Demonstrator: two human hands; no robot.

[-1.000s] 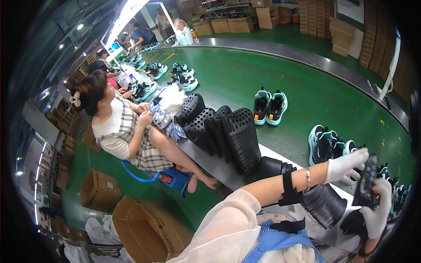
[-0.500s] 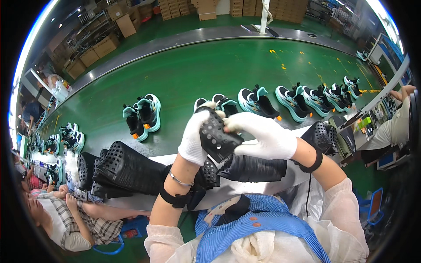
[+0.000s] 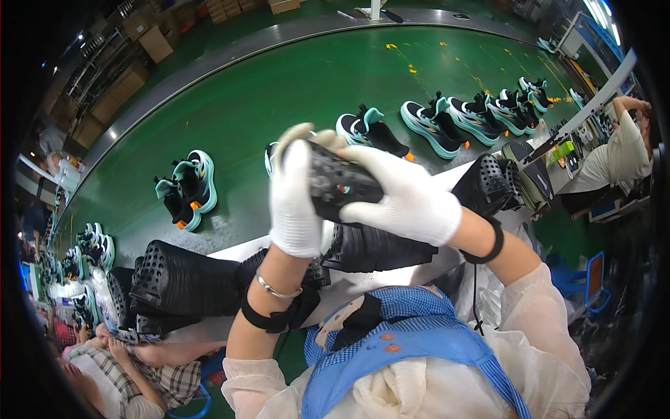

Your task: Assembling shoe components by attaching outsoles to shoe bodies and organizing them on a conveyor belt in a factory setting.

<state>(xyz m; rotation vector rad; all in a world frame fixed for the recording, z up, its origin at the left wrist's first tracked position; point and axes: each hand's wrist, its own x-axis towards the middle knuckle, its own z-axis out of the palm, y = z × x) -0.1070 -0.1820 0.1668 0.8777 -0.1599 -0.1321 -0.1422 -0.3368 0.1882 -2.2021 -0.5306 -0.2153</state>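
Observation:
Both hands wear white knit gloves and are raised in front of me over the work surface. Between them is a black perforated plastic shoe insert [image 3: 342,183], bent into a curve. My left hand [image 3: 294,202] is closed around its left side, fingers over the top. My right hand [image 3: 415,195] pinches its right end, with the thumb below and the fingers above. Beneath the hands lies a nested stack of black inserts [image 3: 380,249]. A black, white and mint sneaker [image 3: 370,130] stands just beyond my right hand; another behind my left hand is mostly hidden.
A sneaker pair [image 3: 187,190] stands left on the green belt [image 3: 279,91]; several more sneakers [image 3: 471,115] line up at right. Further black insert stacks lie left [image 3: 185,279] and right [image 3: 481,183]. Co-workers sit left [image 3: 132,370] and right [image 3: 614,160].
The insert has been turned and bent more tightly between my hands. My left fingers have moved over its top, and my right hand has closed in on it. The view has shifted.

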